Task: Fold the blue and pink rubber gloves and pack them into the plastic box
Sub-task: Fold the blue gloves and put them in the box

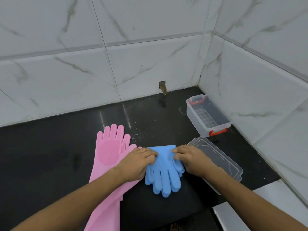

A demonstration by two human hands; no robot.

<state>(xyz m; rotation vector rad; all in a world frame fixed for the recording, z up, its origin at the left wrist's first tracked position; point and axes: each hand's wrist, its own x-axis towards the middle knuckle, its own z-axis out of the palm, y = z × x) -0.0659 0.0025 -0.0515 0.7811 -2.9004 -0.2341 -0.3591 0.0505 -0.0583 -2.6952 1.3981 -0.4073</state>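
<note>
The blue rubber gloves (164, 172) lie stacked and folded over on the black counter (50, 147), fingers pointing toward me. My left hand (135, 164) pinches their left edge and my right hand (191, 158) pinches the right edge near the fold. The pink rubber gloves (111, 150) lie flat and unfolded to the left, fingers pointing at the wall, partly under my left forearm. The clear plastic box (208, 115) with red clips stands open and empty at the back right.
The box's clear lid (216, 157) lies flat on the counter just right of my right hand. White marble tile walls close the back and right side. Crumbs are scattered behind the gloves. The counter's front edge drops off at lower right.
</note>
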